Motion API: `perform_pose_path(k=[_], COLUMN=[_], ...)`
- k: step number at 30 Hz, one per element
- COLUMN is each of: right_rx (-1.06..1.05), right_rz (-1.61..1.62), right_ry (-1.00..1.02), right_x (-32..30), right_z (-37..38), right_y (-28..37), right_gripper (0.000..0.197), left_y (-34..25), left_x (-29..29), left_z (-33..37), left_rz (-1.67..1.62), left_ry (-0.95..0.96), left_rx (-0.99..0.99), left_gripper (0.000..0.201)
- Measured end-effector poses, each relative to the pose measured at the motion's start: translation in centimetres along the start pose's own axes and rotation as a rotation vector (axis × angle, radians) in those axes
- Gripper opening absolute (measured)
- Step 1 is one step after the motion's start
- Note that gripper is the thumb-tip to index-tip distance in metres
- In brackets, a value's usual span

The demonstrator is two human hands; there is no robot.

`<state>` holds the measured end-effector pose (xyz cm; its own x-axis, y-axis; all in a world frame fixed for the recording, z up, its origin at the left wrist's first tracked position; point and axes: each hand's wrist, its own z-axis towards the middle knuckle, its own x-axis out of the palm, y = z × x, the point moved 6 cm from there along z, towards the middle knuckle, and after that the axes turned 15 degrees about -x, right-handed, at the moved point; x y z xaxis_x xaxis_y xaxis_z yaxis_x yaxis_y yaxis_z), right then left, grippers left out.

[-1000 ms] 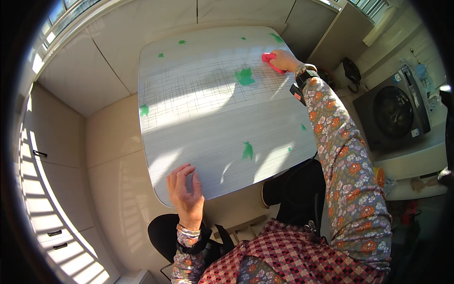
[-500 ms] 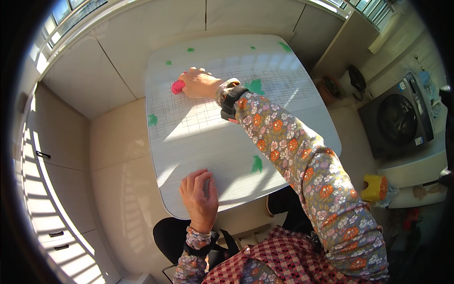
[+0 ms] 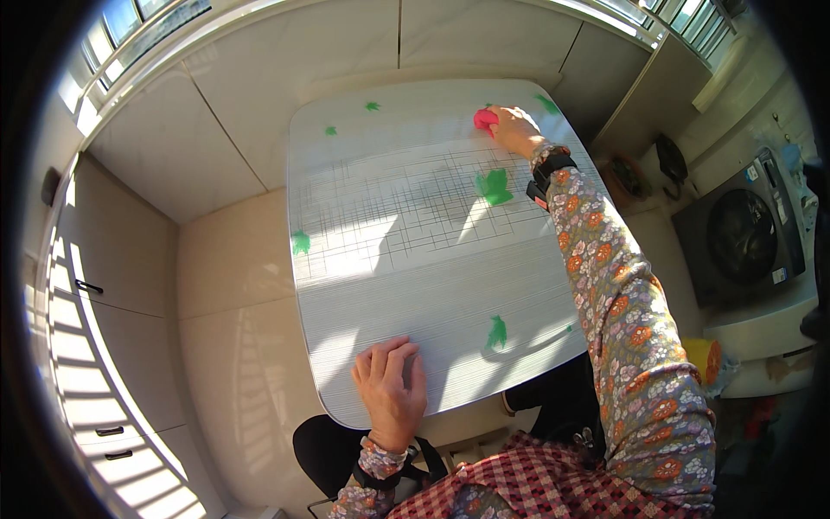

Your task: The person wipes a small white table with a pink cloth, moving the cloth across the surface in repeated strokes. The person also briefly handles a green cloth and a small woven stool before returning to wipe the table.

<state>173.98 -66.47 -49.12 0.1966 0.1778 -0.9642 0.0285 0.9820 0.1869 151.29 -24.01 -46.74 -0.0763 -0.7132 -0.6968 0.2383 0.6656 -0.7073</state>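
Note:
My right hand (image 3: 516,130) is at the far right part of the table (image 3: 415,303), its fingers closed round a bunched pink cloth (image 3: 486,122) that is pressed to the tabletop. Most of the cloth's near side is covered by the fingers. The pale, finely striped top carries a dark crosshatched pattern and several green leaf shapes, the largest leaf (image 3: 495,187) lying just nearer than my right hand. At the near left edge rests my left hand (image 3: 389,389), fingers loosely bent on the surface and holding nothing.
Pale cabinet panels (image 3: 311,52) stand close behind the table. A dark front-loading washing machine (image 3: 743,229) is off to the right, with a potted plant (image 3: 628,176) near it and a yellow container (image 3: 705,359) lower down. More cabinets (image 3: 121,285) line the left.
My right hand has swept the pink cloth from the left side of the table to its far right. The left hand stays at the near edge; the view has shifted slightly.

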Motion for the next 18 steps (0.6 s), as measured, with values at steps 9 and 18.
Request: perform_pose_path(k=[9,18], right_rx=[0.253,-0.629], right_rz=[0.010,0.128], right_ry=[-0.004,0.017], right_x=[-1.6,5.5], right_z=[-0.6,6.9], right_y=[-3.8,27.0], right_gripper=[0.034,0.033], left_y=[-0.3,-0.6], left_x=[0.4,0.6], left_z=[0.8,1.5], left_rz=[0.010,0.030], left_ry=[0.014,0.057], left_rx=[-0.022,-0.045], left_gripper=[0.021,0.021])
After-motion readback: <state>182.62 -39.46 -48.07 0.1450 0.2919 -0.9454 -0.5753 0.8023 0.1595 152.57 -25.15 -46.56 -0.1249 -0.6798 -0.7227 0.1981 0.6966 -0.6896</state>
